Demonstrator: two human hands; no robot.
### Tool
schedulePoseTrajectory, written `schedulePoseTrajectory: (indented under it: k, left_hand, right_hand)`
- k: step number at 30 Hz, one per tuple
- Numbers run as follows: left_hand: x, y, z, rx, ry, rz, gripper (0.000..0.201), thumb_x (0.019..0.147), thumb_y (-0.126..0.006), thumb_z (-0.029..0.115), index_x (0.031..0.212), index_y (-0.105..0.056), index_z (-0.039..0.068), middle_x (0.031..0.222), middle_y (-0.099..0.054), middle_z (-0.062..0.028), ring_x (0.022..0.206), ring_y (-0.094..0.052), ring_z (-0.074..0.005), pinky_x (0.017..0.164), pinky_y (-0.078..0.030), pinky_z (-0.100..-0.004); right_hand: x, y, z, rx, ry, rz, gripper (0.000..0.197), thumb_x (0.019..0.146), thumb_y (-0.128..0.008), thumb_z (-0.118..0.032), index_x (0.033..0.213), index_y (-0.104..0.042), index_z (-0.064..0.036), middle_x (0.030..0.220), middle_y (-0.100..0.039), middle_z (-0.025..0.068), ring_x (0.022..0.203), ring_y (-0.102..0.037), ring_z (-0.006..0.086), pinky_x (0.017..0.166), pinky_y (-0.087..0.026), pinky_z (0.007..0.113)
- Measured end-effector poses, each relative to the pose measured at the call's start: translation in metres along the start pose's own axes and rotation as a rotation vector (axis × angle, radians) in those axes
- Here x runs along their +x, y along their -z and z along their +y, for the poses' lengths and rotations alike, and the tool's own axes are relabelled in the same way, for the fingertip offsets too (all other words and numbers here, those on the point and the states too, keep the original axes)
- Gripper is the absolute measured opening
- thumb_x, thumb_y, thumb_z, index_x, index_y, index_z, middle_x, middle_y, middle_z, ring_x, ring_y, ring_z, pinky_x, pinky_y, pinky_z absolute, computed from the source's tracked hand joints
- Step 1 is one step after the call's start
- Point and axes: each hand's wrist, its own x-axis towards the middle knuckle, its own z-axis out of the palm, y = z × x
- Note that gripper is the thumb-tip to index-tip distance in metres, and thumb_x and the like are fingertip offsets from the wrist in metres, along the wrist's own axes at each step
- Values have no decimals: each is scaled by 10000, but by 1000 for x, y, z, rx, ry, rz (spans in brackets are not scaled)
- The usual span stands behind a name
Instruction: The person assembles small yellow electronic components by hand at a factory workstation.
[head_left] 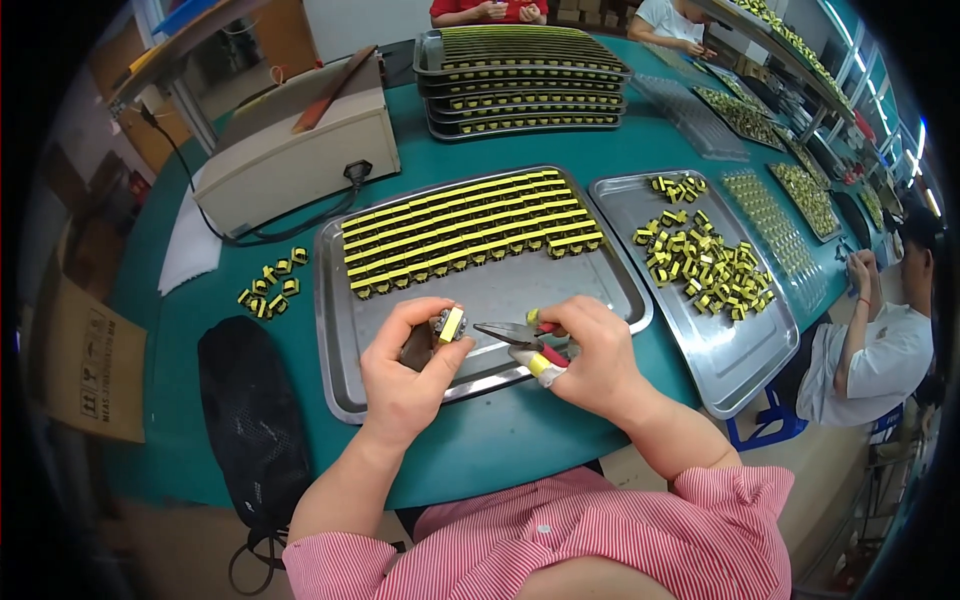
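Pinching a small yellow-banded component point(452, 324) between thumb and forefinger near the center of the frame, the left hand point(398, 385) holds it above the metal tray point(590, 282), its yellow strip nearly upright, top leaning slightly right. The pliers point(522, 337) lie just to its right, nose pointing left at it, apparently just short of touching; whether their tips are parted is too small to tell. The right hand point(603, 360), right of center, curls its fingers around the red handles, its forearm slanting up from the lower right.
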Motion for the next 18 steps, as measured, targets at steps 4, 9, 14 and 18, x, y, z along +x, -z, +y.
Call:
schedulePoseTrajectory:
  k: [4, 9, 14, 18]
  left_hand:
    - [0, 0, -3, 8, -25, -18, 286, 707, -655, -60, 967, -552, 2, 867, -549, -16, 713, -489, -55, 621, -411, -191]
    - [-1, 0, -4, -2, -44, -27, 289, 695, -661, -71, 949, -550, 10, 895, -533, -18, 706, -471, -51, 609, -401, -181]
    - [-2, 2, -5, 39, -46, -87, 310, 698, -624, -99, 978, -520, -12, 973, -536, -71, 867, -530, -124, 787, -431, -249]
    - [-1, 1, -4, 69, -43, -92, 309, 697, -625, -100, 973, -519, -11, 967, -534, -72, 861, -529, -122, 777, -433, -246]
  right_hand:
    - [1, 1, 0, -21, 12, 18, 327, 557, -776, -95, 806, -571, -42, 724, -566, 79, 641, -554, 245, 554, -437, 328]
    - [2, -1, 1, -39, 35, 53, 337, 545, -771, -84, 809, -565, -48, 732, -553, 76, 641, -525, 261, 544, -414, 342]
    - [2, -1, 0, -48, 40, 58, 332, 545, -775, -87, 796, -560, -52, 716, -543, 70, 631, -523, 245, 534, -410, 334]
    - [1, 0, 1, -74, 44, 55, 323, 547, -779, -94, 775, -554, -55, 693, -534, 61, 611, -524, 228, 518, -407, 323]
